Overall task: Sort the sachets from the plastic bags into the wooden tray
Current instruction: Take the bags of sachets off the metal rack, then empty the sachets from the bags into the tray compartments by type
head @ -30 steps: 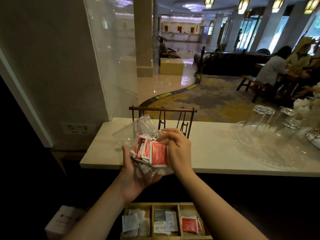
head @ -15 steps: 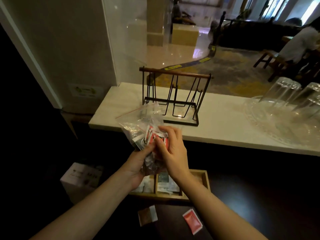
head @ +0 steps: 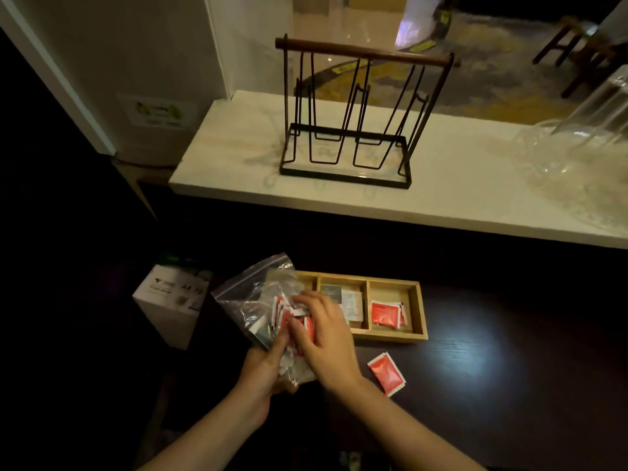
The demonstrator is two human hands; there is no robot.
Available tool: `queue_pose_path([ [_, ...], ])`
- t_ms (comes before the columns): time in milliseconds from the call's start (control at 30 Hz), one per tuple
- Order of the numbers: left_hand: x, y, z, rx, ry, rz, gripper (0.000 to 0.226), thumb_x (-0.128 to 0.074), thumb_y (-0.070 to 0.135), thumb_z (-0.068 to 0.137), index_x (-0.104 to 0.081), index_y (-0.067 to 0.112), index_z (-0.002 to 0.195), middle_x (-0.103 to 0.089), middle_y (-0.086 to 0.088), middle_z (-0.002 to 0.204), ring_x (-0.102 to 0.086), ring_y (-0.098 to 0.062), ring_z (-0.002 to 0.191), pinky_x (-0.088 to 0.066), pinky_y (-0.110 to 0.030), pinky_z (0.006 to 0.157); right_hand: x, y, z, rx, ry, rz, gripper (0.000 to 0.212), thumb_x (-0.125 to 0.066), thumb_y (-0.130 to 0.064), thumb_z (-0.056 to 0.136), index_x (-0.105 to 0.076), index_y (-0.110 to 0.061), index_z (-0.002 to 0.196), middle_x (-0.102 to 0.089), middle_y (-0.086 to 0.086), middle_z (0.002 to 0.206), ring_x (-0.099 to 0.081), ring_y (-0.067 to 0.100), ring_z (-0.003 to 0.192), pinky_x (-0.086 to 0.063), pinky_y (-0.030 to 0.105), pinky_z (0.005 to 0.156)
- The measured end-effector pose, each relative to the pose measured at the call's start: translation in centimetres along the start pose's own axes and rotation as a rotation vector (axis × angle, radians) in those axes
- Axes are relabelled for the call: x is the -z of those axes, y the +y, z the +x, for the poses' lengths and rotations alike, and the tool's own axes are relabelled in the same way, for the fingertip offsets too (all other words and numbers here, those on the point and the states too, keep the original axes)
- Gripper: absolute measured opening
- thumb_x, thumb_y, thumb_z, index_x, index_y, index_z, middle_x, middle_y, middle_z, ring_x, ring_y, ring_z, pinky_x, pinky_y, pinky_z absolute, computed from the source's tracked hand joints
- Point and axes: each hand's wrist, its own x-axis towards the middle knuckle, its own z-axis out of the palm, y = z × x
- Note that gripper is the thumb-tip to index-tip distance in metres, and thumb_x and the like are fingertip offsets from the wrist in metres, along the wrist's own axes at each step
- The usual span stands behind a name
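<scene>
One pale counter [head: 441, 198] is seen beyond one dark table [head: 492, 385], with one wire rack [head: 353, 130] stood on it. One white box [head: 170, 300] is set left of the table. One wooden tray [head: 419, 314] with three compartments is laid on the table: red sachets [head: 385, 312] are held in the right one, pale and dark ones in the middle; the left is hidden. One plastic bag [head: 251, 294] of sachets is gripped from below by the closed left hand [head: 265, 372]. The right hand [head: 323, 338] is curled at its mouth, fingers pinched on red sachets. One loose red sachet [head: 386, 372] is left just in front of the tray
</scene>
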Motion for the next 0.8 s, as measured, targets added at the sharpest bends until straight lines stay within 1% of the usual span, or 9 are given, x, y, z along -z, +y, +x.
queue_pose_path([
  [67, 0.6, -1.7, 0.1, 0.014, 0.069, 0.032, 0.06, -0.065, 0.067, 0.057, -0.065, 0.029, 0.103, -0.078, -0.003, 0.086, -0.074, -0.023, 0.073, -0.052, -0.03, 0.048, -1.2, 0.9, -1.3, -0.015, -0.049, -0.017, 0.043, -0.037, -0.059, 0.092, -0.046, -0.036, 0.127, -0.045, -0.016, 0.133, -0.036, -0.002, 0.126, -0.031, 0.017, 0.101],
  [133, 1.2, -3.0, 0.3, 0.044, 0.098, 0.05, 0.062, -0.063, 0.068, 0.057, -0.066, 0.025, 0.102, -0.078, -0.005, 0.081, -0.073, -0.023, 0.066, -0.05, -0.027, 0.044, -2.2, 1.8, -2.5, -0.034, -0.106, -0.011, 0.048, -0.037, -0.062, 0.09, -0.042, -0.036, 0.131, -0.041, -0.017, 0.137, -0.032, -0.003, 0.128, -0.027, 0.014, 0.102],
  [300, 1.7, -5.0, 1.2, 0.244, 0.112, -0.019, 0.054, -0.047, 0.065, 0.081, -0.065, 0.022, 0.108, -0.074, -0.013, 0.1, -0.071, -0.03, 0.089, -0.057, -0.037, 0.065, -4.1, 3.7, -4.9, -0.073, -0.196, -0.012, 0.056, -0.046, -0.058, 0.089, -0.033, -0.036, 0.138, -0.032, -0.017, 0.144, -0.023, -0.005, 0.133, -0.02, 0.015, 0.109],
  [400, 1.9, -5.5, 1.1, 0.248, 0.058, 0.012, 0.043, -0.038, 0.056, 0.091, -0.067, 0.025, 0.102, -0.077, -0.008, 0.09, -0.074, -0.025, 0.079, -0.057, -0.032, 0.054, -4.5, 4.4, -5.7, -0.082, -0.183, -0.013, 0.054, -0.048, -0.052, 0.09, -0.032, -0.035, 0.139, -0.033, -0.016, 0.145, -0.022, -0.005, 0.134, -0.023, 0.02, 0.112],
  [500, 2.5, -5.7, 1.2, 0.141, 0.014, 0.09, 0.026, -0.045, 0.044, 0.093, -0.061, 0.03, 0.109, -0.074, -0.007, 0.101, -0.073, -0.024, 0.087, -0.058, -0.034, 0.062, -4.5, 4.7, -5.8, -0.066, -0.151, -0.039, 0.053, -0.05, -0.046, 0.091, -0.032, -0.034, 0.14, -0.035, -0.015, 0.144, -0.023, -0.005, 0.133, -0.021, 0.018, 0.111],
  [600, 3.1, -6.1, 1.9, 0.065, 0.076, 0.131, 0.029, -0.062, 0.026, 0.088, -0.061, 0.015, 0.114, -0.073, -0.013, 0.099, -0.072, -0.026, 0.084, -0.056, -0.03, 0.062, -4.2, 5.0, -5.8, -0.041, -0.147, -0.079, 0.052, -0.054, -0.038, 0.09, -0.038, -0.029, 0.139, -0.041, -0.008, 0.14, -0.031, 0.004, 0.131, -0.029, 0.026, 0.11],
  [700, 3.0, -6.6, 2.3, 0.036, 0.17, 0.157, 0.031, -0.074, 0.012, 0.078, -0.064, 0.005, 0.106, -0.073, -0.01, 0.084, -0.072, -0.014, 0.064, -0.052, -0.019, 0.048, -3.5, 5.5, -5.8, -0.037, -0.155, -0.092, 0.048, -0.056, -0.032, 0.088, -0.046, -0.025, 0.134, -0.046, -0.003, 0.136, -0.036, 0.011, 0.127, -0.034, 0.032, 0.107],
  [733, 2.9, -6.7, 2.4, 0.027, 0.184, 0.183, 0.03, -0.077, 0.011, 0.075, -0.065, 0.006, 0.102, -0.073, -0.008, 0.081, -0.071, -0.011, 0.061, -0.051, -0.018, 0.046, -3.2, 5.7, -5.9, -0.04, -0.16, -0.098, 0.046, -0.056, -0.032, 0.088, -0.047, -0.026, 0.133, -0.046, -0.003, 0.136, -0.036, 0.012, 0.127, -0.034, 0.033, 0.107],
  [800, 2.7, -6.6, 2.7, -0.007, 0.18, 0.296, 0.029, -0.081, 0.017, 0.07, -0.066, 0.015, 0.095, -0.074, -0.005, 0.084, -0.072, -0.013, 0.069, -0.051, -0.021, 0.054, -2.6, 6.3, -5.9, -0.054, -0.161, -0.116, 0.045, -0.056, -0.031, 0.088, -0.049, -0.026, 0.132, -0.046, -0.003, 0.135, -0.037, 0.012, 0.126, -0.034, 0.032, 0.107],
])
